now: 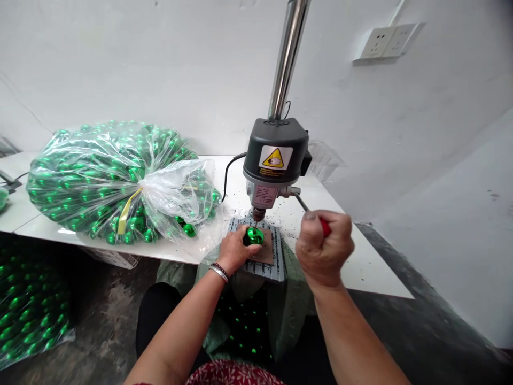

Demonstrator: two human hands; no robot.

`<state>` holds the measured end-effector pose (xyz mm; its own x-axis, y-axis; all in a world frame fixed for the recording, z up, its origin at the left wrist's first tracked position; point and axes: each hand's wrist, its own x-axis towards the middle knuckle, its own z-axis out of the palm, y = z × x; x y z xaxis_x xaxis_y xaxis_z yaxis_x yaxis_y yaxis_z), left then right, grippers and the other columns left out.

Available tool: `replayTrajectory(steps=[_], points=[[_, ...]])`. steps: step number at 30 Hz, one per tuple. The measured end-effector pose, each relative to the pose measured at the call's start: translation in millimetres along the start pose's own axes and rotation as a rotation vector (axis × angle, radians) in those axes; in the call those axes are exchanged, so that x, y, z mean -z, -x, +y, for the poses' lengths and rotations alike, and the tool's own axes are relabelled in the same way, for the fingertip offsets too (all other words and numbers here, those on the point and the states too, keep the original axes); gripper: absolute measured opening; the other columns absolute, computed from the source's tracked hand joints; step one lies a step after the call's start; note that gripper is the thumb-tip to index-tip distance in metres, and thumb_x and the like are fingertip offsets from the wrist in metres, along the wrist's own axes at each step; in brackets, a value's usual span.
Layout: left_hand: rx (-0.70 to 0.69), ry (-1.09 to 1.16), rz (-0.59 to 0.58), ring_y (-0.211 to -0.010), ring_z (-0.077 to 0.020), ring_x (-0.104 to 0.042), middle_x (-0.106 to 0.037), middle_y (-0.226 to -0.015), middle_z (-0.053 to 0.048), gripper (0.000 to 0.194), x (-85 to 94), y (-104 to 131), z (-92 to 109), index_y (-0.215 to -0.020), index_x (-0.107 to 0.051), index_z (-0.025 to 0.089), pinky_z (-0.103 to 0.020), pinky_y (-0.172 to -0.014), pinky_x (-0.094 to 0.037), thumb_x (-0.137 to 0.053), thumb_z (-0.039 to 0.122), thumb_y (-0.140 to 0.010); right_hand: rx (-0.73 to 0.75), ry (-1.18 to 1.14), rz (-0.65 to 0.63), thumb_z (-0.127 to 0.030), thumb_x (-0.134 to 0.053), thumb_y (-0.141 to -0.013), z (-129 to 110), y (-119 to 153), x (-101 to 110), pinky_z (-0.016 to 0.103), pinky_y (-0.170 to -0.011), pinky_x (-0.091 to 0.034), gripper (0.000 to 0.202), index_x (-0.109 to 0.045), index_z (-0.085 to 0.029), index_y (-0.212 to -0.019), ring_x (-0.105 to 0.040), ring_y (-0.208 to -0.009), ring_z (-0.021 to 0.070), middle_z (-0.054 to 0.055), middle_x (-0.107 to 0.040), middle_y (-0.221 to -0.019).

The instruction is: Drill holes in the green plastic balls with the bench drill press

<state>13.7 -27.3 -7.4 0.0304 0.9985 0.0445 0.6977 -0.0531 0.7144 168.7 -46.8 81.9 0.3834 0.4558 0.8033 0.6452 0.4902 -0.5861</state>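
Note:
A small drill press [274,160] stands on the white table, its bit pointing down. Under the bit, a shiny green bauble [254,235] rests on a brown board [265,255] laid over the grey base plate [277,274]. My left hand [236,247] pinches the bauble from its left side, thumb in front and fingers behind. My right hand [325,247] is a fist around the red-knobbed feed lever [303,203] on the right of the press. Whether the bit touches the bauble I cannot tell.
A big clear bag of green baubles [96,182], tied with yellow, lies on the table at left. Another bag of baubles [32,305] is on the floor. Below the press hangs an open green sack [290,305] with baubles inside. Dark shavings dot the white table [356,256].

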Motion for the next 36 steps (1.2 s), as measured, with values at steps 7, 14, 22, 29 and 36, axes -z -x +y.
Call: replayTrajectory(steps=[7, 14, 22, 29, 36], points=[[0.039, 0.159, 0.068, -0.087, -0.0194, -0.065, -0.072, -0.097, -0.003, 0.041, 2.3, 8.7, 5.0, -0.111, -0.066, 0.020, -0.030, -0.081, -0.049, -0.074, 0.031, -0.073, -0.329, 0.039, -0.200, -0.035, -0.058, -0.083, -36.6, -83.9, -9.9, 0.025, -0.063, -0.032, 0.025, -0.049, -0.018, -0.068, -0.033, -0.057, 0.0063, -0.005, -0.039, -0.057], [-0.108, 0.134, -0.201, -0.082, -0.0192, -0.065, -0.073, -0.098, -0.003, 0.060, 44.1, 79.1, -2.9, -0.125, -0.064, 0.022, -0.030, -0.076, -0.053, -0.077, 0.028, -0.067, -0.374, 0.008, -0.197, -0.033, -0.060, -0.083, -36.9, -90.5, -13.9, 0.025, -0.065, -0.031, 0.025, -0.048, -0.017, -0.069, -0.032, -0.060, 0.0054, -0.006, -0.040, -0.060], [0.142, -0.326, 0.293, -0.110, -0.0238, -0.067, -0.073, -0.114, -0.014, 0.036, 102.0, 51.1, -61.2, -0.112, -0.071, 0.013, -0.035, -0.101, -0.049, -0.044, 0.013, -0.089, -0.372, -0.021, -0.159, -0.031, -0.059, -0.081, -37.9, -90.3, -16.6, 0.025, -0.065, -0.030, 0.022, -0.047, -0.017, -0.069, -0.032, -0.059, 0.0045, -0.006, -0.040, -0.059], [0.433, -0.654, 0.078, -0.109, -0.0355, -0.069, -0.069, -0.123, -0.023, 0.034, 104.1, -6.5, -76.6, -0.111, -0.070, 0.011, -0.039, -0.087, -0.053, -0.060, 0.031, -0.086, -0.363, -0.033, -0.152, -0.034, -0.061, -0.079, -35.8, -85.9, -14.0, 0.026, -0.064, -0.031, 0.022, -0.049, -0.017, -0.069, -0.034, -0.058, 0.0048, -0.006, -0.042, -0.058], [0.263, -0.121, 0.332, -0.102, -0.0290, -0.066, -0.071, -0.111, -0.014, 0.047, 98.1, 37.6, -83.0, -0.119, -0.062, 0.015, -0.037, -0.085, -0.050, -0.067, 0.039, -0.079, -0.347, -0.015, -0.134, -0.028, -0.062, -0.079, -38.2, -84.1, -13.2, 0.027, -0.064, -0.031, 0.021, -0.048, -0.018, -0.068, -0.035, -0.058, 0.0053, -0.004, -0.045, -0.059]])
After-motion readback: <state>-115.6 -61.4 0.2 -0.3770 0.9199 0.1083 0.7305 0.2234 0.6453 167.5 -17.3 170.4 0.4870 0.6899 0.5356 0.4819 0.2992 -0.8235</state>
